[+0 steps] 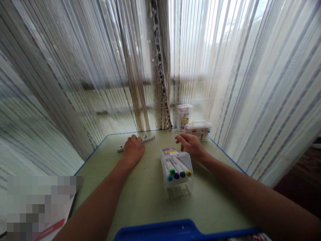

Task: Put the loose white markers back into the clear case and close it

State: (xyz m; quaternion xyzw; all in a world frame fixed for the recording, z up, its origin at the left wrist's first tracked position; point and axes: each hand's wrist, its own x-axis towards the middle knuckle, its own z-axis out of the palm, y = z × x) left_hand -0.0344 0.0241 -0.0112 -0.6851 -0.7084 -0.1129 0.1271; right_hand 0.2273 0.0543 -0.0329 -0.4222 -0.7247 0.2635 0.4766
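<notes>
The clear box [186, 157] sits on the desk [140, 197], its mouth facing the wearer and showing the capped ends of several markers [176, 175]: cyan, green, purple, dark teal and yellow. Beyond the box and to its left lie the loose markers [149, 139]; the left grip [134, 148] covers their middles from above, fingers bent down, their ends poking out on both sides. I cannot tell whether it pinches them. Just beyond the box's far right corner, the right grip [192, 146] is loosely curled, digits apart. Farther beyond the box, to its right, are an upright container [185, 117] and a low plastic case [198, 129].
</notes>
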